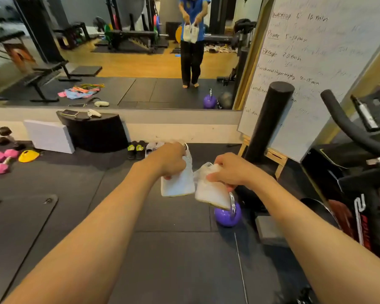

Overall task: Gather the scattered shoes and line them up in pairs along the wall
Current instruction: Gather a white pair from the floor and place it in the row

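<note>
1. I see my left hand [171,160] with its fingers curled round a white shoe [178,185], held above the floor mat [173,249].
2. My right hand [230,172] grips a second white shoe [211,191] the same way, just beside the first and over a purple kettlebell [227,215].
3. A black pair [136,149] stands at the wall [184,130].

Dark rubber mats [162,249] cover the floor. A wide mirror [119,88] runs along the far wall above a pale ledge [184,128], reflecting a wooden floor, a bench and weight racks. To the right, a handwritten whiteboard [316,62] leans on a wooden easel [274,156], with an exercise bike [364,183] beside it. Pink dumbbells [2,161] and a yellow cone [28,155] lie at left. A purple kettlebell [227,216] stands near the easel.
</note>
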A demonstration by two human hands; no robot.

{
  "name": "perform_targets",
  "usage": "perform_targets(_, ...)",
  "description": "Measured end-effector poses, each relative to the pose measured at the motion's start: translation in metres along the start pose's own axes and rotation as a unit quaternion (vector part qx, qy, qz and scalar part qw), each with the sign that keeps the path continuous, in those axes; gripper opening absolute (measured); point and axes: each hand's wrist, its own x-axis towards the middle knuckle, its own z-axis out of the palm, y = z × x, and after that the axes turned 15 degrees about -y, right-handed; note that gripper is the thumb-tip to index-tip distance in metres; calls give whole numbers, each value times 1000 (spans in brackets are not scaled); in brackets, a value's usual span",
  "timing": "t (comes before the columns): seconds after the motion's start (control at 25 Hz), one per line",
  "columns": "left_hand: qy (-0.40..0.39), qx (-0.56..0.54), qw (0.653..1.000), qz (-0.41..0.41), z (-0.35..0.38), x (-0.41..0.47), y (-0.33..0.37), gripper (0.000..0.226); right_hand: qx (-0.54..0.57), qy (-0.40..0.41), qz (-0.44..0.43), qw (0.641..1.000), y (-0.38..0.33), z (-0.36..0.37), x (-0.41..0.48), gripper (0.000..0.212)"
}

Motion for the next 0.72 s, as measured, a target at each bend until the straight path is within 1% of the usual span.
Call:
perform_targets(0.08, -26, -16, 1000, 0, -20, 57, -7, 18, 56, -37, 7, 998, 16, -31, 45, 37)
perform_targets(0.2, -77, -50, 996, -3, -43, 151, -24, 5, 78, -86, 15, 993, 46, -78, 130, 37)
perform_targets(0.24, -95, -74, 993, -8, -50, 183, -30, 11, 76, -98, 20, 992, 56, -94, 160, 37)
perform_targets(0.28, -112, -85, 990, -16, -59, 214, -35, 22, 75, -109, 30, 991, 63, -111, 189, 37)
perform_targets(0.36, -137, -75, 987, -26, -72, 260, -46, 38, 64, -124, 41, 989, 73, -136, 235, 39)
perform_targets(0.52, -117, -29, 992, -29, -107, 362, -72, 47, -8, -110, 29, 993, 84, -194, 335, 47)
perform_targets(0.72, -88, -11, 996, -8, -153, 482, -110, 46, 8, -102, 5, 995, 96, -246, 446, 46)
